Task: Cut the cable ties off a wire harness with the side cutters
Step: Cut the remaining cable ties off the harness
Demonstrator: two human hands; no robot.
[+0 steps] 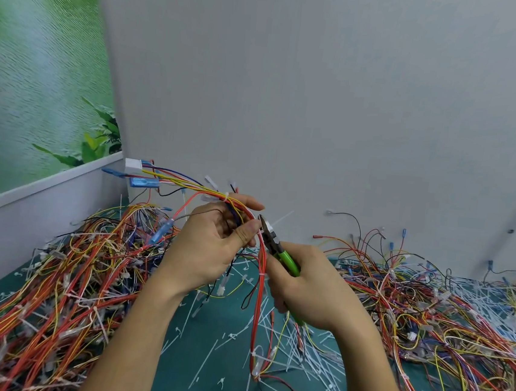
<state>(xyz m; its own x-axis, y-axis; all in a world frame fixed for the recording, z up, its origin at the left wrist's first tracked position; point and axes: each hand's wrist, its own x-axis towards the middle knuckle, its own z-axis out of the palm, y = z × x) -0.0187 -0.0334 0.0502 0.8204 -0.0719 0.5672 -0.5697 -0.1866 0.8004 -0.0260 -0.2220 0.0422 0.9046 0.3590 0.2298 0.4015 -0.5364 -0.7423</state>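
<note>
The left hand [211, 244] is raised over the middle of the green mat [208, 367], palm turned toward the camera. Its thumb [246, 232] pinches the wire harness [257, 315] against the curled fingers. The harness's red, yellow and blue leads fan up and left to a white connector [133, 164] and blue terminals [143, 182], and its red strands hang down to the mat. The right hand [311, 285] comes in from the lower right, wrapped tight around the green handles of the side cutters [278, 249]. The cutters' nose points up and left, just beside the left thumb. A white cable tie [281, 219] sticks out by the blades, but motion blur hides whether they are biting it. The right palm covers most of the handles, and both forearms run off the bottom edge. Tangled harness piles [68, 287] flank the hands, with cut ties [313, 358] strewn between them.
</note>
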